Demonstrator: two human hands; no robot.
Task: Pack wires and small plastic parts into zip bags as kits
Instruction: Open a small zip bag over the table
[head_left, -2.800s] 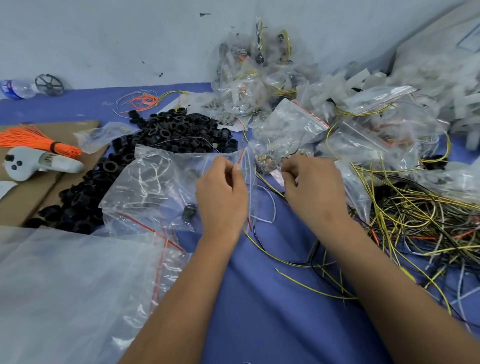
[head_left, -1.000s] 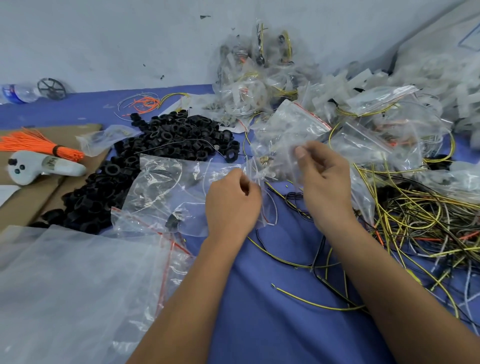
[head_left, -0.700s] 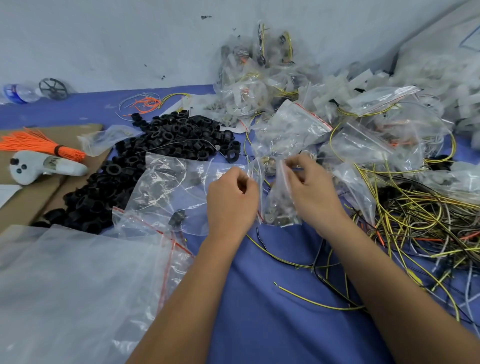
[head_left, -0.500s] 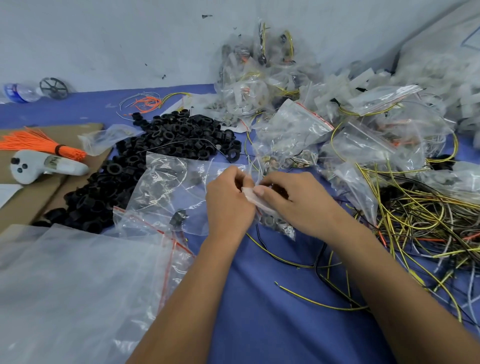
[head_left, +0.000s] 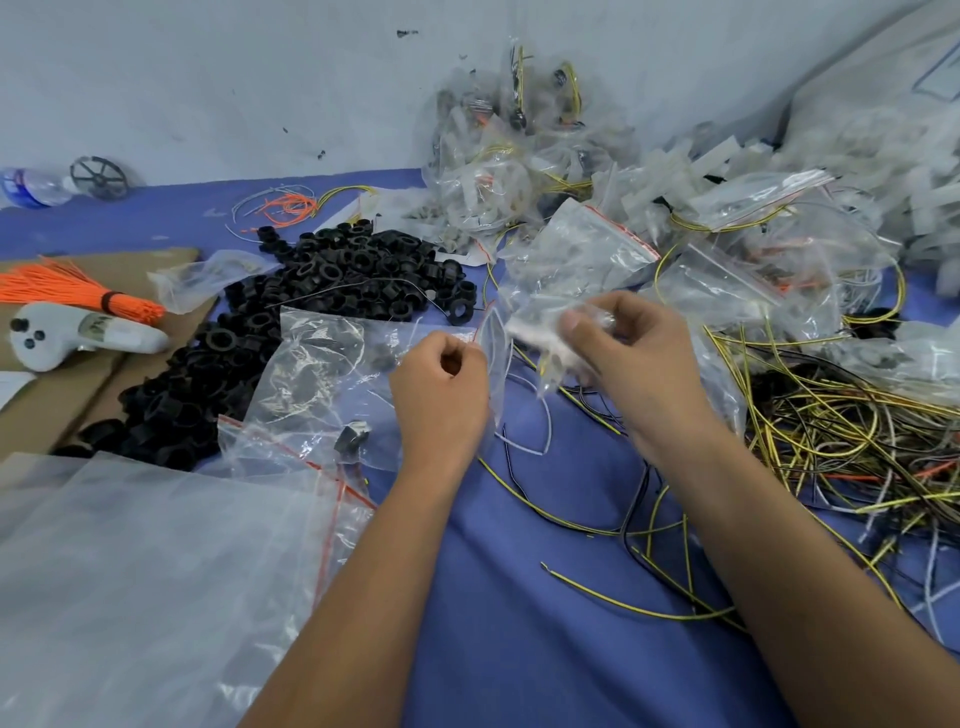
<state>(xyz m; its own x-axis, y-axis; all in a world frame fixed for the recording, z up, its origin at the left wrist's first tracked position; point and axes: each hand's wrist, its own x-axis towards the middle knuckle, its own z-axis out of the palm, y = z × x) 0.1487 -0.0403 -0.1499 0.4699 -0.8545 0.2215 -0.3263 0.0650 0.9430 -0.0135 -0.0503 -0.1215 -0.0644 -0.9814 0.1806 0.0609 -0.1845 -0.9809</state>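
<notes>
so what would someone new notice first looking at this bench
Probably the two hands at the centre: the left hand and right hand each pinch a small clear bag between them. Next come the heap of black rings to the left and the tangle of yellow-black wires on the right, on the blue cloth.

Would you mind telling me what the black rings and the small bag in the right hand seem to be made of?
Black rings: probably moulded plastic or rubber, matte black with only dull highlights; the look leaves it open which.
Small bag, pinched by the right hand: thin clear plastic film, glossy, crinkled, and see-through, though it is blurred here.
</notes>
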